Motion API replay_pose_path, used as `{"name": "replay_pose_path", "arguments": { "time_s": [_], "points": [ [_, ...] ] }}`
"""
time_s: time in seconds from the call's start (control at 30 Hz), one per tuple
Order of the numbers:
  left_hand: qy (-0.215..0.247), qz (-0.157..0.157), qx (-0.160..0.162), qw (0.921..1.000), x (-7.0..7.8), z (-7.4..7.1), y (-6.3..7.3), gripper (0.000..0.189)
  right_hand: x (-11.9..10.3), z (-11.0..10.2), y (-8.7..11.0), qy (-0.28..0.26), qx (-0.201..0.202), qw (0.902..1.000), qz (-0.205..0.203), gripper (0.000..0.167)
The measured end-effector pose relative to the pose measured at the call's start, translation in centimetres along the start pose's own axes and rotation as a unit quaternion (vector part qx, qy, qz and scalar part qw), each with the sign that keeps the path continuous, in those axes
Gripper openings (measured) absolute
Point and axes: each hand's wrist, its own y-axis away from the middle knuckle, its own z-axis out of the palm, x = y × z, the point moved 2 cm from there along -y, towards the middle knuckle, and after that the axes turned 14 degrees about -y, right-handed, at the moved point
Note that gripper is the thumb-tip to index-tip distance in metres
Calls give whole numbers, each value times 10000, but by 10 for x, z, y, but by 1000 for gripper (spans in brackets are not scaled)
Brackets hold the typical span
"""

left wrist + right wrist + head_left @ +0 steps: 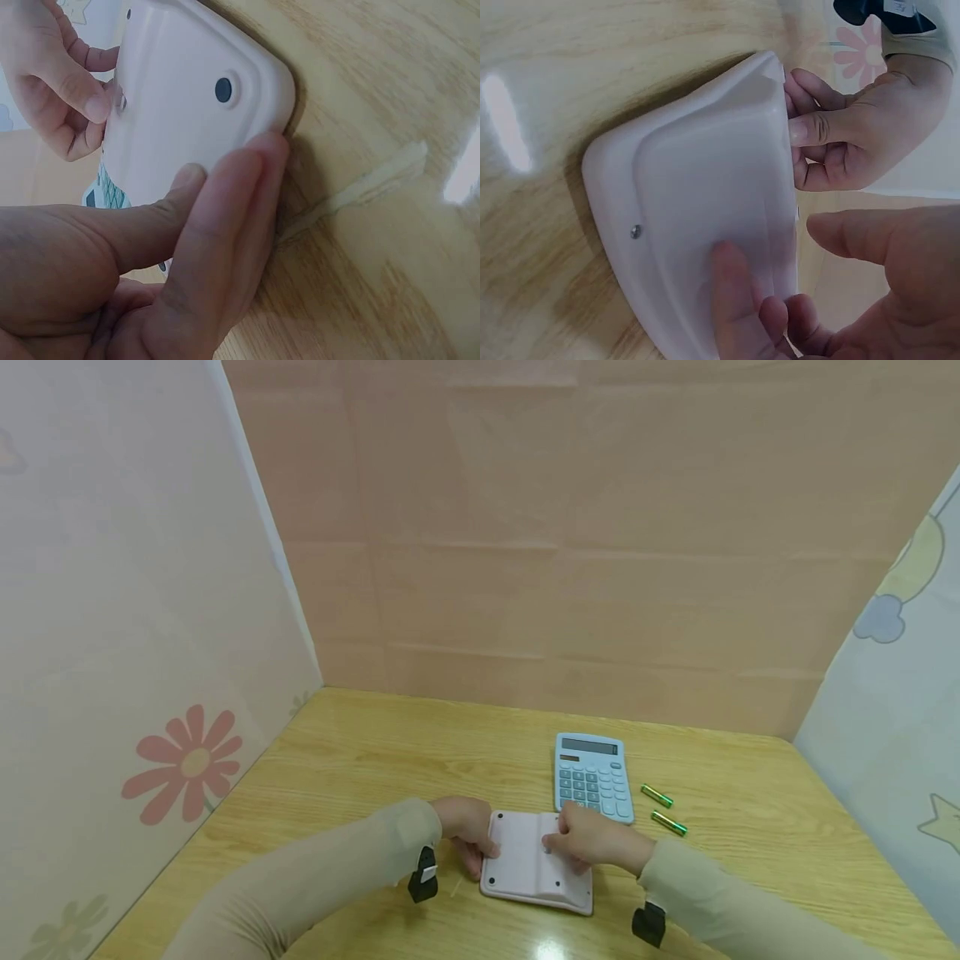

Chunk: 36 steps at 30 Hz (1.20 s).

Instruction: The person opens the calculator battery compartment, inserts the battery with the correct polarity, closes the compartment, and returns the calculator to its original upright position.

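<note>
- Pale pink device (517,852) lies back up on the wooden table (420,735), between the two hands, its small dark feet showing
- Left sleeve (330,868) slants in from the lower left, a black strap-on unit (423,874) at its cuff
- Left hand (468,831) pinches the device's left edge, thumb flat on the back and fingers along the side, the wrist bent inward
- Right hand (592,837) reaches over the device's right half, palm turned down, one fingertip touching the back and other fingers bent; whether they grip it, I cannot tell
- Blue calculator (588,772) sits face up just beyond the device, partly behind the right hand
- Two green-and-gold batteries (668,823) lie right of the calculator, apart from each other
</note>
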Motion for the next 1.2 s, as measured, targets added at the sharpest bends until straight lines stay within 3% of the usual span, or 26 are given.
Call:
{"name": "replay_pose_path", "arguments": {
  "time_s": [0.23,0.53,1.2],
  "points": [
    [-13,6,-55,10000,-1,0,0,24,-6,2,-2,382,-63,9993,9,25],
    [-124,5,8,9999,1,0,1,25,-7,3,-2,269,28,9994,201,30],
    [-185,-92,24,9998,2,-2,3,24,-9,8,-4,225,165,9992,300,60]
  ]
}}
